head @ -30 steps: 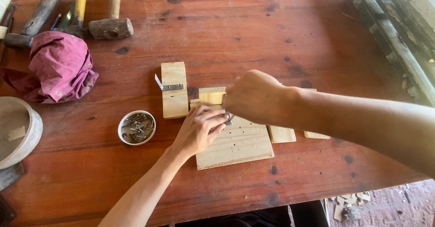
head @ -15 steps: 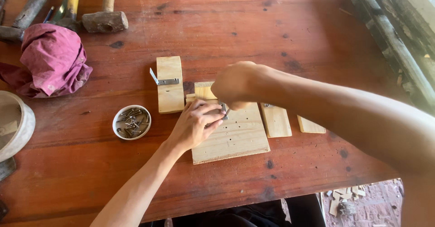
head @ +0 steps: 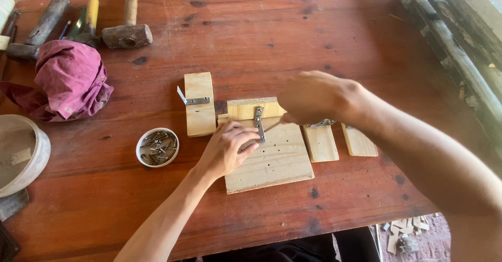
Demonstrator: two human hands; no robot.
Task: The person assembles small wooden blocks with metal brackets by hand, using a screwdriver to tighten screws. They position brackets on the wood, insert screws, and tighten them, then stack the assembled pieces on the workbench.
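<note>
The left hand (head: 227, 149) is pressing flat, holding nothing, on the pale square drilled wooden board (head: 272, 155). A small metal bracket (head: 259, 123) is lying at the board's upper edge, seemingly not yet fastened. The right hand (head: 314, 97), curled just above the board, is perhaps pinching a screw; I cannot tell. A white round dish of screws (head: 157, 147) is waiting left of the board.

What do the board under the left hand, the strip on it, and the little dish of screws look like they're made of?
Board: pale unfinished softwood, by its visible grain and raw matte face, dotted with small holes.
Strip: grey metal, probably steel, going by its dull sheen; it looks like a hinge or bracket.
Dish: white and glossy at the rim, perhaps ceramic or enamel; the look leaves it open.
</note>
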